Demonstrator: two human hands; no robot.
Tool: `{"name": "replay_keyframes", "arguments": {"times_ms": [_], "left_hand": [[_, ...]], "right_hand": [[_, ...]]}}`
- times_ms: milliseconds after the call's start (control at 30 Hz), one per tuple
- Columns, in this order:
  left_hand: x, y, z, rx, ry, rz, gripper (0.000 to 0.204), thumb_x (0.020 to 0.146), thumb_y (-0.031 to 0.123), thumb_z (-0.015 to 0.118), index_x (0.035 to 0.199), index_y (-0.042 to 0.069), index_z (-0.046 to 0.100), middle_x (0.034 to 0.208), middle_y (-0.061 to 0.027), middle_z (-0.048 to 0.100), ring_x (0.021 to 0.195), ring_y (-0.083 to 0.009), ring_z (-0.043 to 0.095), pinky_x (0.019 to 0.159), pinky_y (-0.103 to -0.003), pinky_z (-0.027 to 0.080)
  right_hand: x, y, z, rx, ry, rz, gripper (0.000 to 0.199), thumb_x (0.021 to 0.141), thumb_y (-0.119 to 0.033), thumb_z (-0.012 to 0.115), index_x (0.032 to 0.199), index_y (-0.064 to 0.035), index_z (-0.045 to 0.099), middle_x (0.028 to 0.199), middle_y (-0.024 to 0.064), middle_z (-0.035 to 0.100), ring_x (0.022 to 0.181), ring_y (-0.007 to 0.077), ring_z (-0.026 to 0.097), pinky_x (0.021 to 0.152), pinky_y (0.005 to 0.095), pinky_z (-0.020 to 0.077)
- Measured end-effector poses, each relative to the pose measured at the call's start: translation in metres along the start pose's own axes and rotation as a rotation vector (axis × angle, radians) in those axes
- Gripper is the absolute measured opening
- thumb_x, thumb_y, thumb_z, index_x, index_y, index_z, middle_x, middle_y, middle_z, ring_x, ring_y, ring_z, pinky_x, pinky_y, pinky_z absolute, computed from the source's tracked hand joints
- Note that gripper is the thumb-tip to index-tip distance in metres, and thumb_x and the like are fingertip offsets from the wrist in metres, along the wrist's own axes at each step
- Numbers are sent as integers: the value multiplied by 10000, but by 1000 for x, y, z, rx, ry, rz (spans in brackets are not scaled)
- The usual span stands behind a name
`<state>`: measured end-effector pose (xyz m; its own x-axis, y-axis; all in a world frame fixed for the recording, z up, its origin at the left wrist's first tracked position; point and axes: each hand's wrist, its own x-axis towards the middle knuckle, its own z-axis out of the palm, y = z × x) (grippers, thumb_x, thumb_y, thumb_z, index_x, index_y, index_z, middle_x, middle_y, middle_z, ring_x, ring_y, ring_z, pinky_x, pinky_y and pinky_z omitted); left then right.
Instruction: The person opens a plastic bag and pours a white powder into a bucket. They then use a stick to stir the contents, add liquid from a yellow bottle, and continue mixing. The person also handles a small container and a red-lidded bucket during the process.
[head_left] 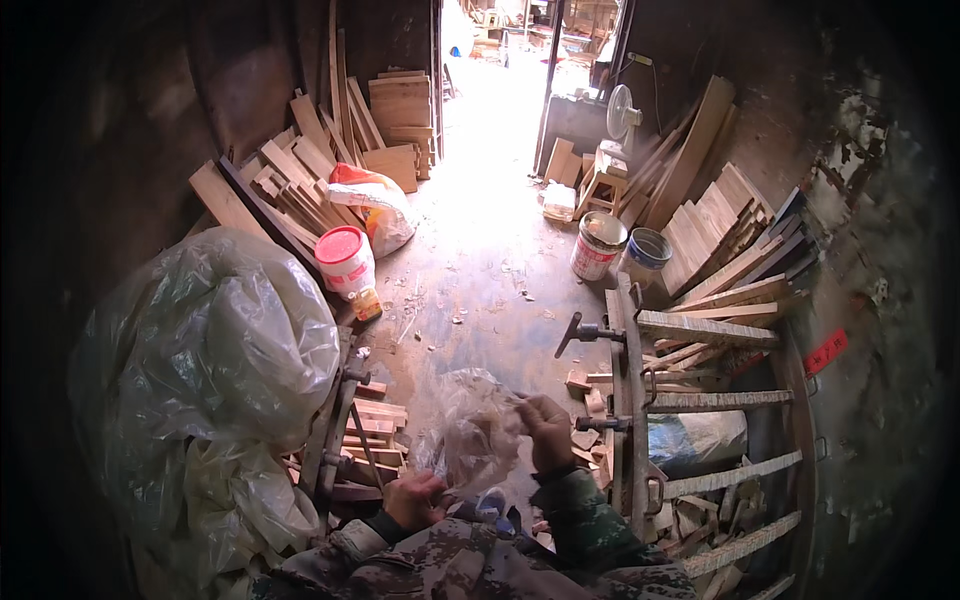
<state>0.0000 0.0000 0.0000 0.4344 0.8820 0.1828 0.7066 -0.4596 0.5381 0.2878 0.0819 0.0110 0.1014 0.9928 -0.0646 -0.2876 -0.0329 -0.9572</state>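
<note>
A crumpled clear plastic bag [465, 425] hangs between my two hands, in front of my body. My right hand [546, 432] is closed on its upper right edge, fingers pinched together. Lower down, my left hand [414, 500] grips the bag's bottom left part, its fingers curled. What lies inside the bag, if anything, I cannot make out. Both forearms wear camouflage sleeves [590, 520]. Close to my left arm bulges a big heap of clear plastic sheeting [220, 340].
Metal clamp racks stand on both sides, the right one [715, 400] with several bars over scrap wood. Boards [290, 180] lean along the walls. A red-lidded bucket [345, 262], open paint buckets [598, 247], and a fan [622, 115] on a stool flank the path to the bright doorway.
</note>
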Motion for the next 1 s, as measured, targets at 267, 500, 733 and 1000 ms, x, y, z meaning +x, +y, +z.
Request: {"name": "replay_keyframes", "arguments": {"times_ms": [267, 500, 733, 1000], "left_hand": [[113, 13, 8, 114, -116, 283, 200, 906, 329, 764, 914, 179, 631, 859, -36, 581, 746, -271, 691, 588, -412, 548], [235, -2, 18, 67, -69, 552, 143, 844, 199, 734, 888, 165, 603, 864, -39, 565, 773, -260, 656, 640, -405, 543], [380, -86, -12, -64, -168, 508, 253, 782, 154, 738, 1025, 156, 669, 933, -56, 663, 808, -294, 665, 699, -417, 548], [558, -216, -104, -197, 105, 335, 383, 755, 125, 759, 1135, 77, 767, 965, -101, 770, 731, -322, 676, 671, -422, 561]], "right_hand": [[76, 0, -120, 684, 141, 338, 571, 1163, -426, 412, 1351, 64, 638, 1292, 239, 725, 1236, 387, 689, 1104, 532, 540], [145, -56, -137, 608, 54, 313, 440, 1130, -336, 481, 1305, 18, 675, 1246, 214, 740, 1181, 358, 708, 1057, 489, 560], [277, 11, -100, 410, 76, 353, 416, 1126, -308, 476, 1308, 12, 670, 1257, 206, 733, 1189, 348, 700, 1060, 482, 554], [501, 23, -31, 250, 59, 348, 391, 1121, -275, 470, 1312, 6, 664, 1269, 197, 725, 1198, 336, 690, 1063, 475, 547]]}}
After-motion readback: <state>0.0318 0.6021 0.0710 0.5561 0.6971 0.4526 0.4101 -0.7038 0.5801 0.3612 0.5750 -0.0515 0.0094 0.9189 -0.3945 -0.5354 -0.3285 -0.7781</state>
